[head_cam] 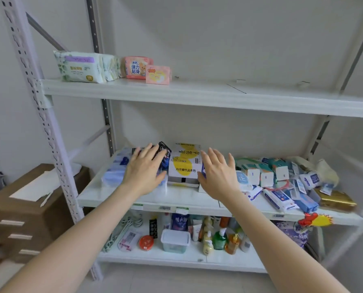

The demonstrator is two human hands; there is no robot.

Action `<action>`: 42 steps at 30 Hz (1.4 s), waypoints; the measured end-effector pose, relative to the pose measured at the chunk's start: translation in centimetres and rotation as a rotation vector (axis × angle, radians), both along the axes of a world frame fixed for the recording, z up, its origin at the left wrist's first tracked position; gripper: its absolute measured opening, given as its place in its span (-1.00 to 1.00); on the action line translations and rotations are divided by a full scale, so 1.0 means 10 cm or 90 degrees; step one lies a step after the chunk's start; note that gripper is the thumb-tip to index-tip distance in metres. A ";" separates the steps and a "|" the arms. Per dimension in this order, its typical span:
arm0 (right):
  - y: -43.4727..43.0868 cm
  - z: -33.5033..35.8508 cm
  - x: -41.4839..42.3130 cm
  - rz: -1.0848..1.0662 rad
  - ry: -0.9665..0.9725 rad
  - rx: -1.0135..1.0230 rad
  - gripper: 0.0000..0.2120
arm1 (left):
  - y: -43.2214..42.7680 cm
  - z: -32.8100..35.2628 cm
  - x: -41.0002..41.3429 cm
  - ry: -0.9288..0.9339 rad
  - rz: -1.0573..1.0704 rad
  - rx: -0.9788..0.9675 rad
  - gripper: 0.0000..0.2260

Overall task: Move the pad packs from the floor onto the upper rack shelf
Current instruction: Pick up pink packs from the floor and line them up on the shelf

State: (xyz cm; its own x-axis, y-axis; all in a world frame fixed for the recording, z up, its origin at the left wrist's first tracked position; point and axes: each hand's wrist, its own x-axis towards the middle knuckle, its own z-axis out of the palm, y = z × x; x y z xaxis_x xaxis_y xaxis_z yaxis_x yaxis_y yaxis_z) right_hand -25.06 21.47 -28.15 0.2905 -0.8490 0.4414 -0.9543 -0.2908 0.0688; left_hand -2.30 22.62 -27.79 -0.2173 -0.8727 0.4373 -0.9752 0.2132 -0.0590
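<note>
- Both your hands are empty: your left hand (143,168) and right hand (217,173) are spread wide with straight fingers, held out in front of the middle shelf (176,199) on either side of a yellow box (184,163).
- Whether your left palm touches the dark pack under it cannot be told from this view.
- The pad packs in view are up on the upper shelf (197,94), bunched at its left end: a row of white packs (79,67), a pink pack (135,67) beside them, and a small pink pack (157,74) in front of that one.
- Only a strip of floor (176,282) shows, and I see no pack on it, so the step in hand looks like going back down for the next load.
- Look down before you reach, and check the floor on both sides of the rack.
- Take a soft pack by its two ends with both hands so it does not sag or slip.
- Lift it well above the front lip of the upper shelf before pushing it in.
- Set it down to the right of the small pink pack, where the board is bare, and stand it upright like the others.
- Leave the goods on the middle shelf alone; they are likely not part of this job.
</note>
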 end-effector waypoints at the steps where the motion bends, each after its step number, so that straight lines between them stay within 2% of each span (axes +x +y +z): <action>1: 0.09 -0.08 -0.07 0.002 0.004 0.009 -0.39 | 0.09 -0.11 -0.09 -0.002 0.003 0.001 -0.41; 10: 0.88 -0.99 -0.64 -0.040 0.010 0.102 -0.37 | 0.77 -1.22 -0.83 -0.017 0.017 0.043 -0.45; 26: 2.07 -2.82 -1.41 -0.160 0.003 0.344 -0.38 | 1.60 -3.09 -1.53 -0.063 -0.057 0.286 -0.43; 35: 1.75 -3.86 -1.72 -0.175 0.017 0.422 -0.36 | 1.14 -4.02 -1.94 -0.066 -0.089 0.379 -0.45; 42: 1.17 -4.96 -1.95 -0.165 0.016 0.484 -0.25 | 0.47 -5.02 -2.22 -0.061 -0.066 0.421 -0.42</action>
